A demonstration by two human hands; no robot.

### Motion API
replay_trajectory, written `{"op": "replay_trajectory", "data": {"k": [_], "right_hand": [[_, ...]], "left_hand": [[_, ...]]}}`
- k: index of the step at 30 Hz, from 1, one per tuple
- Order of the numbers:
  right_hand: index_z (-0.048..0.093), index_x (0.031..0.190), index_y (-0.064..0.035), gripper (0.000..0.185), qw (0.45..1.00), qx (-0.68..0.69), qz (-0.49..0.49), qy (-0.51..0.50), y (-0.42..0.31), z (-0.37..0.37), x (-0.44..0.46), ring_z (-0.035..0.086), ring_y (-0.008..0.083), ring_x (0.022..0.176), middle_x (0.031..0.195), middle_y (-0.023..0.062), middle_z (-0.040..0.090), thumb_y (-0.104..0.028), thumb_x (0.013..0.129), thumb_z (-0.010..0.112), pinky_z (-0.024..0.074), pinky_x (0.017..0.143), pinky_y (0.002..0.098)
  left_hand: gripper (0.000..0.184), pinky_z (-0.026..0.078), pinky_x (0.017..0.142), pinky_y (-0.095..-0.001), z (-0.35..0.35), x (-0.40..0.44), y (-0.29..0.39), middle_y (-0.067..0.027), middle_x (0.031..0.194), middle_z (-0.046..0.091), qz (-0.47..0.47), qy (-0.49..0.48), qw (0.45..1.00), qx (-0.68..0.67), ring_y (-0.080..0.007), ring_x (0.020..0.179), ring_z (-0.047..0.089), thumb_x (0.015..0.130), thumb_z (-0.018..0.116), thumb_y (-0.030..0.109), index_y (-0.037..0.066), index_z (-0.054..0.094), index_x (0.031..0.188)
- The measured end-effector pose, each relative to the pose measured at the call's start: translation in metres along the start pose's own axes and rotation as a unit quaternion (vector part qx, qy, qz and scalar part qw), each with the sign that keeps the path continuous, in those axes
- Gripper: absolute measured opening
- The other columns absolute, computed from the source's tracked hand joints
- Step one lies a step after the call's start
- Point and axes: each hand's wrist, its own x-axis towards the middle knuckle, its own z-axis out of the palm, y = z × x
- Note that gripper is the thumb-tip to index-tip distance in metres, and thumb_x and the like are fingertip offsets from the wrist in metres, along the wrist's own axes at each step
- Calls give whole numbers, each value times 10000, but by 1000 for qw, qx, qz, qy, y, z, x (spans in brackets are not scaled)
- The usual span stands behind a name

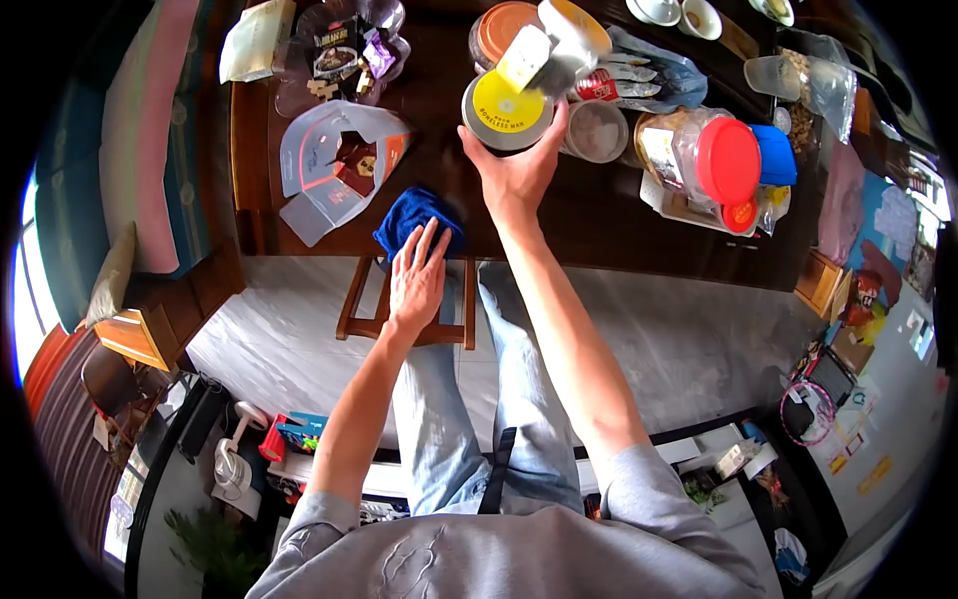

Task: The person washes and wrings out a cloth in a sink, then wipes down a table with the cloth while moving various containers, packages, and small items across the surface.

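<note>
At the near edge of the dark wooden table, my left hand (417, 280) presses on a bunched blue cloth (414, 215), fingers laid over it and thumb hidden. My right hand (519, 172) reaches farther in, thumb and fingers wrapped around the near side of a round jar (507, 108) with a yellow lid label reading "BONELESS MAN". Just behind that jar, a blurred white and grey object (539, 60) is partly in front of other containers. A small clear tub (596, 132) with white contents stands right beside my right fingers.
Left of the cloth lies a clear plastic container (339, 165) with brown packets. Behind it is a scalloped snack tray (391, 25). A red-lidded jar (726, 160) and a blue-lidded container (776, 156) stand at right. Below the table edge is a wooden stool (364, 324).
</note>
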Motion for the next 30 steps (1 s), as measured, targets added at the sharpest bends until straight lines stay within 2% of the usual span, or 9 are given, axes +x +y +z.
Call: {"op": "replay_trajectory", "data": {"k": [7,11,15,19,21,23,25,29,30], "right_hand": [[259,1598,10,1194,998,43,-10,-46,4,-17,-16,458,390,1444,1548,254,450,-174,671,988,367,1220,462],[304,1588,-20,1154,998,-14,-22,-64,5,-38,-30,525,338,1394,1530,223,487,-171,675,994,424,1181,439],[316,1592,-38,1136,993,-36,22,-114,-3,-68,-39,526,317,1411,1551,188,494,-146,678,982,422,1185,422],[305,1581,-15,1124,991,-19,9,-131,11,-95,-54,482,347,1444,1575,218,449,-100,674,965,405,1218,453],[298,1581,-4,1122,990,-23,6,-137,12,-110,-56,478,366,1442,1571,237,441,-119,683,962,399,1222,475],[321,1583,-31,1127,989,-46,13,-136,14,-123,-59,513,396,1402,1560,212,478,-183,670,963,431,1182,477],[314,1585,-34,1133,990,-43,17,-133,17,-135,-61,508,391,1410,1567,209,474,-183,668,964,426,1190,475],[311,1584,-40,1123,989,-70,8,-128,25,-166,-64,507,391,1412,1568,210,469,-166,672,954,422,1197,477],[312,1581,-34,1118,988,-78,18,-132,26,-175,-63,509,393,1409,1565,214,470,-154,670,948,422,1198,477]], "left_hand": [[528,357,1205,-480,-2,6,3,-89,1642,431,10,22,1000,-6,-331,1481,421,1007,601,125,137,538,1531],[378,403,1160,-473,-19,34,25,-198,1431,578,-61,142,975,-159,-399,1339,527,1020,569,54,23,599,1396],[379,418,1132,-480,-91,113,90,-235,1401,583,48,280,916,-283,-412,1305,547,994,593,4,-17,592,1372],[593,483,1052,-458,-150,238,118,-200,1350,627,101,467,878,-24,-367,1274,590,933,777,221,23,544,1442],[1109,347,1229,-499,-162,284,119,-346,1565,435,-17,308,950,-50,-455,1470,419,914,752,539,-53,167,1647],[1133,364,1210,-500,-174,298,136,-341,1529,470,-43,253,958,-129,-461,1423,461,843,796,553,-60,248,1623],[1147,388,1189,-493,-170,304,143,-335,1490,502,-114,140,984,3,-452,1390,490,802,823,542,-54,274,1615],[1134,379,1196,-471,-180,283,149,-271,1511,520,-145,133,980,-35,-428,1378,507,780,842,489,25,272,1644],[1002,440,1116,-469,-164,273,139,-240,1433,572,-69,240,968,-12,-404,1310,558,782,879,420,27,392,1565]]}}
